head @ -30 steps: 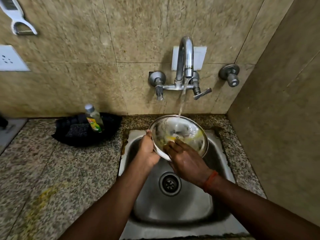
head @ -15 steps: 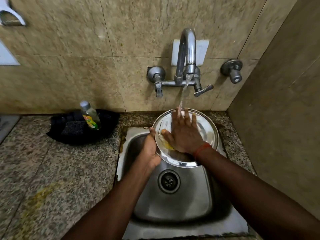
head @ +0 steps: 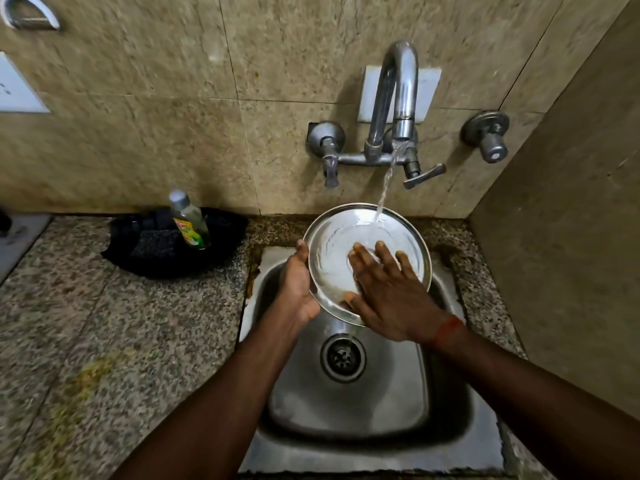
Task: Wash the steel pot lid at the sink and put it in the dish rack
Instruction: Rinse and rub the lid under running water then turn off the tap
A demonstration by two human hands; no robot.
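The round steel pot lid [head: 337, 247] is held tilted over the steel sink [head: 349, 407], its inner face toward me. Water from the tap [head: 398, 98] falls onto its upper right part. My left hand [head: 298, 282] grips the lid's left rim. My right hand [head: 388, 292] lies flat on the lid's lower right face, fingers spread, holding nothing. A red thread circles that wrist. No dish rack is in view.
A black tray [head: 221, 251] on the granite counter [head: 104, 341] left of the sink holds a dish-soap bottle [head: 188, 220] and a dark scrub pad [head: 152, 244]. Tiled walls close in behind and on the right. A second valve [head: 488, 136] sticks out right of the tap.
My right hand has slid down from the lid's middle to its lower right. The yellow residue seen earlier on the lid is gone, and the lid faces me more openly.
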